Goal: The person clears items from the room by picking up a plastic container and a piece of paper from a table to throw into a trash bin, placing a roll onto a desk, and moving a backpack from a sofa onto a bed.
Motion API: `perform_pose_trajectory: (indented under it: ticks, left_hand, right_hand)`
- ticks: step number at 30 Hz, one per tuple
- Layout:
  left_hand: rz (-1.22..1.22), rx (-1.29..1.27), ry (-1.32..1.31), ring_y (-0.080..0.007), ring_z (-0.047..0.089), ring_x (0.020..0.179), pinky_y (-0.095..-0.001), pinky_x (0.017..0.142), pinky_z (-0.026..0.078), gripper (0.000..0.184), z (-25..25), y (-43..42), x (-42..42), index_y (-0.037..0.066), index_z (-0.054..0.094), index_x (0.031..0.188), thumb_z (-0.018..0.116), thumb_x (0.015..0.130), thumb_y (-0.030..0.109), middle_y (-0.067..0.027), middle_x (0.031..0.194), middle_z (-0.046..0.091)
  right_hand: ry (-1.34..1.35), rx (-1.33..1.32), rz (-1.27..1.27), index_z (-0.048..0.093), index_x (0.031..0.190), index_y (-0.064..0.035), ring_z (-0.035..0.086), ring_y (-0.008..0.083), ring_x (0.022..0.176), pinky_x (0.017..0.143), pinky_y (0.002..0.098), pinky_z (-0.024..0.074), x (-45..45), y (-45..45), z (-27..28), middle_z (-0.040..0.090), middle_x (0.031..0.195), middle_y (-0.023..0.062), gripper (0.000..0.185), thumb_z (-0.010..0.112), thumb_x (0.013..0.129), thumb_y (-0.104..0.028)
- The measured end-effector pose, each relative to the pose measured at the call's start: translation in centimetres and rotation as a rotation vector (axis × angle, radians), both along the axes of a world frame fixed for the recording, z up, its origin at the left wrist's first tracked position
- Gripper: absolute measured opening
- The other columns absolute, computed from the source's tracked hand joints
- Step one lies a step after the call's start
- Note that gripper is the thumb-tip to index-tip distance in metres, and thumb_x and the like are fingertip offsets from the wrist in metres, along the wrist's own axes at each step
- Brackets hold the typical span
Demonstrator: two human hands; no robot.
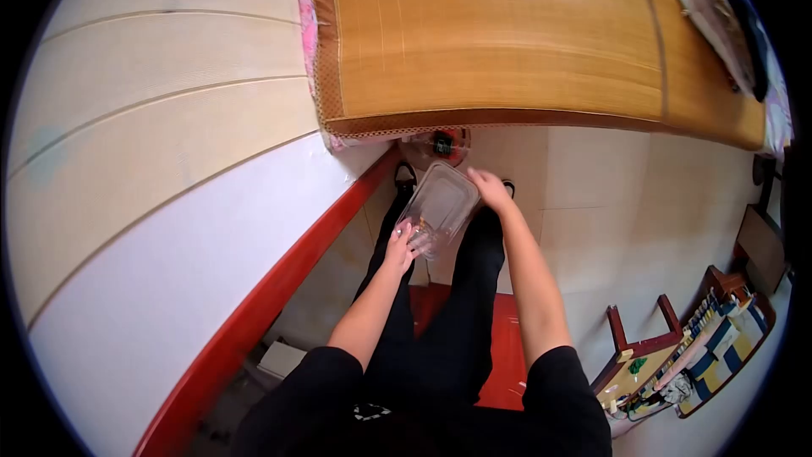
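Black sleeves (554, 381) frame left hand (401, 245) and right hand (491, 189), gripping a clear container (448, 192) (steadying it, seemingly); moving it needs both.

A: Right hand, where's the room?
B: Outward, over pale tiled floor (592, 186), between tan mat-covered bed (499, 42) and dark-red wooden stool (651, 344).
A: Straight ahead?
B: Bed's brown-trimmed edge blocks. Clear plastic vessel with dark label (442, 145) sits low there.
A: Left hand (403, 245)?
B: Tight. White wall with red base strip (292, 275) outward, black-trousered legs (475, 275) below, clear rectangular plastic container (447, 190) filling the gap between hands.
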State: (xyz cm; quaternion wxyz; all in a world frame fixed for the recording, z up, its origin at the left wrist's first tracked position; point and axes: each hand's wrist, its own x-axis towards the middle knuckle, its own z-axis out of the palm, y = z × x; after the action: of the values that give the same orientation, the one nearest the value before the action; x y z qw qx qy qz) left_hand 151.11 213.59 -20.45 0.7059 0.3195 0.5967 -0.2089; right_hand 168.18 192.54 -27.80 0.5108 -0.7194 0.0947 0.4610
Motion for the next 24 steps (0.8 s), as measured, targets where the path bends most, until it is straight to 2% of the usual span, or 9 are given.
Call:
perform_pose_trajectory:
  ticks: [2, 4, 7, 11, 17, 19, 21, 23, 24]
  left_hand:
    - [0.065, 0.002, 0.007, -0.0301, 0.049, 0.105, -0.0489, 0.083, 0.045, 0.044, -2.8, 1.3, 0.4, 0.017, 0.035, 0.124, 0.053, 0.087, 0.032, -0.0105, 0.120, 0.043]
    - [0.119, 0.008, 0.014, -0.0306, 0.048, 0.107, -0.0495, 0.085, 0.044, 0.043, -5.5, 2.3, 0.1, 0.018, 0.035, 0.124, 0.052, 0.087, 0.031, -0.0103, 0.120, 0.042]
    - [0.244, 0.025, 0.075, -0.0307, 0.047, 0.106, -0.0496, 0.089, 0.041, 0.042, -8.8, 3.2, -1.0, 0.019, 0.036, 0.125, 0.051, 0.088, 0.031, -0.0092, 0.121, 0.042]
    - [0.306, 0.035, 0.054, -0.0342, 0.045, 0.112, -0.0494, 0.093, 0.040, 0.042, -10.5, 3.4, -1.0, 0.020, 0.033, 0.125, 0.050, 0.088, 0.030, -0.0126, 0.121, 0.044]
    - [0.325, 0.007, 0.016, -0.0304, 0.046, 0.107, -0.0483, 0.090, 0.040, 0.036, -13.1, 3.5, 0.6, 0.019, 0.038, 0.121, 0.052, 0.088, 0.027, -0.0098, 0.121, 0.042]
    - [0.379, -0.001, 0.010, -0.0307, 0.047, 0.106, -0.0490, 0.090, 0.040, 0.030, -13.4, 3.2, 0.9, 0.018, 0.041, 0.114, 0.052, 0.088, 0.026, -0.0111, 0.121, 0.042]
    - [0.378, 0.004, 0.014, -0.0311, 0.047, 0.107, -0.0488, 0.090, 0.040, 0.024, -13.4, 3.0, 1.5, 0.016, 0.042, 0.108, 0.052, 0.088, 0.025, -0.0112, 0.119, 0.043]
    - [0.303, 0.069, -0.013, -0.0314, 0.048, 0.106, -0.0487, 0.089, 0.041, 0.024, -14.1, 2.9, 1.7, 0.015, 0.042, 0.108, 0.052, 0.088, 0.023, -0.0099, 0.114, 0.046]
    - [0.333, 0.095, 0.006, -0.0302, 0.049, 0.103, -0.0476, 0.088, 0.043, 0.024, -13.7, 2.7, 2.8, 0.012, 0.040, 0.108, 0.052, 0.088, 0.016, -0.0087, 0.108, 0.047]
  right_hand:
    - [-0.372, -0.014, 0.049, 0.057, 0.107, -0.0031, 0.052, 0.0331, 0.102, 0.085, 0.0364, 0.0409, 2.1, 2.9, -7.2, 0.059, 0.101, 0.0160, 0.042, 0.053, 0.083, -0.037]
    - [-0.425, -0.379, 0.638, 0.054, 0.113, -0.0086, 0.050, 0.0317, 0.106, 0.087, 0.0383, 0.0411, 4.0, 5.5, -9.8, 0.056, 0.107, 0.0140, 0.044, 0.058, 0.080, -0.037]
    - [-0.869, -0.524, 0.420, 0.053, 0.116, -0.0141, 0.049, 0.0301, 0.107, 0.088, 0.0399, 0.0419, 2.9, 7.8, -15.4, 0.054, 0.112, 0.0118, 0.045, 0.060, 0.078, -0.035]
    - [-0.744, -0.517, 0.248, 0.050, 0.120, -0.0147, 0.049, 0.0290, 0.108, 0.087, 0.0397, 0.0424, 1.6, 8.7, -19.3, 0.051, 0.118, 0.0090, 0.052, 0.063, 0.075, -0.037]
    - [-0.294, -0.421, 0.591, 0.049, 0.115, -0.0065, 0.051, 0.0309, 0.101, 0.085, 0.0414, 0.0409, 2.7, 6.0, -14.3, 0.050, 0.116, 0.0143, 0.052, 0.065, 0.071, -0.029]
    - [-0.244, -0.355, 0.021, 0.049, 0.111, -0.0020, 0.052, 0.0333, 0.097, 0.081, 0.0409, 0.0420, 0.3, 4.5, -12.5, 0.053, 0.108, 0.0190, 0.053, 0.064, 0.070, -0.031]
    - [-0.049, -0.277, -0.059, 0.046, 0.112, 0.0025, 0.053, 0.0276, 0.097, 0.080, 0.0349, 0.0421, -1.0, 3.5, -10.9, 0.055, 0.105, 0.0185, 0.053, 0.064, 0.072, -0.028]
    - [0.300, 0.153, -0.653, 0.042, 0.116, 0.0025, 0.051, 0.0210, 0.098, 0.083, 0.0304, 0.0391, -3.5, 3.6, -9.2, 0.054, 0.107, 0.0126, 0.051, 0.061, 0.077, -0.024]
    - [0.372, 0.183, -0.710, 0.040, 0.119, 0.0012, 0.048, 0.0166, 0.100, 0.085, 0.0284, 0.0364, -3.5, 3.9, -8.2, 0.052, 0.109, 0.0085, 0.048, 0.059, 0.080, -0.021]
